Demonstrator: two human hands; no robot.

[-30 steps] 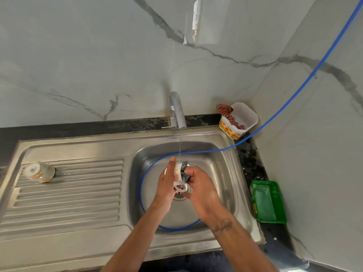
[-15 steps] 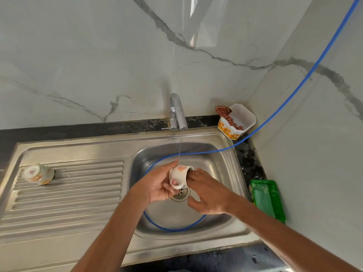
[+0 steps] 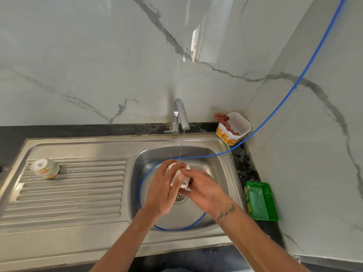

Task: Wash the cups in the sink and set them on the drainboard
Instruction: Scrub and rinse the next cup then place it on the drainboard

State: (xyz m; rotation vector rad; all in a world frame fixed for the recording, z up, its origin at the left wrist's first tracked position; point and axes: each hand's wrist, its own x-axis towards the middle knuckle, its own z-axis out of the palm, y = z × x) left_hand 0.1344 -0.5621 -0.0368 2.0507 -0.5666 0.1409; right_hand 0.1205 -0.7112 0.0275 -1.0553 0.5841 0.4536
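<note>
Over the steel sink basin I hold a small white cup between both hands, just under the thin water stream from the tap. My left hand wraps the cup from the left, and my right hand grips it from the right with fingers across its side. Most of the cup is hidden by my fingers. A second white cup with an orange pattern stands upside down at the far left of the ribbed drainboard.
A blue hose runs from the upper right down the wall and loops inside the basin around the drain. A white flowered tub with a cloth sits behind the sink. A green soap tray lies on the dark counter at right.
The cup has been turned between my hands under the stream. My left hand moved over its top and left side, and my right hand closed in on it from the right.
</note>
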